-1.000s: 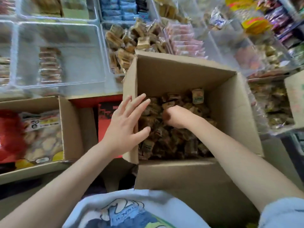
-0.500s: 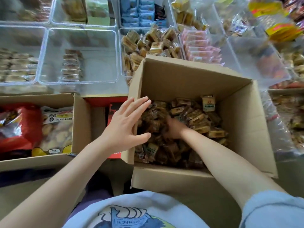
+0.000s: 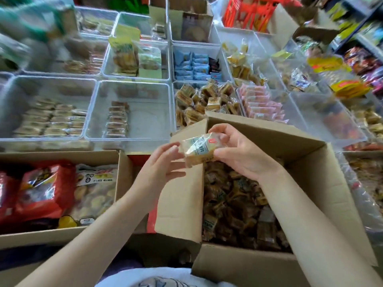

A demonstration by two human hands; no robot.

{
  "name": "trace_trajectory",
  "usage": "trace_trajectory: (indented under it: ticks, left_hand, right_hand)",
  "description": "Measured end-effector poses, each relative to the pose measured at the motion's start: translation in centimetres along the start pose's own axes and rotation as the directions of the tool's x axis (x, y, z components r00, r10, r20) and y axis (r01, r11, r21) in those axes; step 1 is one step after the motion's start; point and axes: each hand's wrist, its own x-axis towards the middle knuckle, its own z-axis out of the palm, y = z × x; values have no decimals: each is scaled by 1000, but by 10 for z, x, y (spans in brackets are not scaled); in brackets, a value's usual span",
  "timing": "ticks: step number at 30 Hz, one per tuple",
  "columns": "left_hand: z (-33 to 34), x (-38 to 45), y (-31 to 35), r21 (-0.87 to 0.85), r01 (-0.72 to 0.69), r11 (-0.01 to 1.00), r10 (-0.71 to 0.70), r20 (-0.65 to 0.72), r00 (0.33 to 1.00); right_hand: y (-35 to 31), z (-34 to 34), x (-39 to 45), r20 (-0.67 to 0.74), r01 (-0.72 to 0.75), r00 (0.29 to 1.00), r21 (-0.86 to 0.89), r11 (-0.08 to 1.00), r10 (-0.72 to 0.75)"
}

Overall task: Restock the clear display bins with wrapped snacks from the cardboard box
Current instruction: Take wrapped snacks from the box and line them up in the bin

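Your right hand [image 3: 238,154] pinches wrapped snack [image 3: 199,151] | left hand [image 3: 163,164] relaxed, touching at 9 o'clock | likely light, crinkly, slippery; hold edges | above cardboard box [image 3: 310,162]

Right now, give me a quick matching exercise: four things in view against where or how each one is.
Things:
1. wrapped snack
2. cardboard box
3. pink packs
4. red bags

Places:
A. in the box at far left
B. open, full of brown snacks
C. held between left hand and right hand
D. in a clear bin behind the open box

Pairs: 1-C, 2-B, 3-D, 4-A
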Motion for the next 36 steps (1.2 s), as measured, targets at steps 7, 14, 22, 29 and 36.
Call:
trace_trajectory:
  ticks: [7, 14, 22, 29, 36]
  left_hand:
    - [-107, 16, 49, 60, -57, 997, 62, -93, 994]
    - [-252, 49, 88, 439, -181, 880, 194, 17, 981]
    - [-429, 126, 75, 828, 142, 543, 259, -326, 909]
    - [-479, 154, 46, 908, 353, 225, 280, -407, 869]
    - [-478, 157, 38, 921, 349, 173, 354, -389, 851]
  right_hand:
    - [6, 95, 95, -36, -31, 999, -399, 916, 19]
    - [20, 178, 217, -21, -73, 996, -780, 622, 90]
    - [32, 231, 371, -90, -64, 991, -970, 233, -101]
    - [51, 258, 505, 11, 12, 982, -1000, 5, -187]
    - [94, 252, 579, -32, -4, 996, -950, -311, 86]
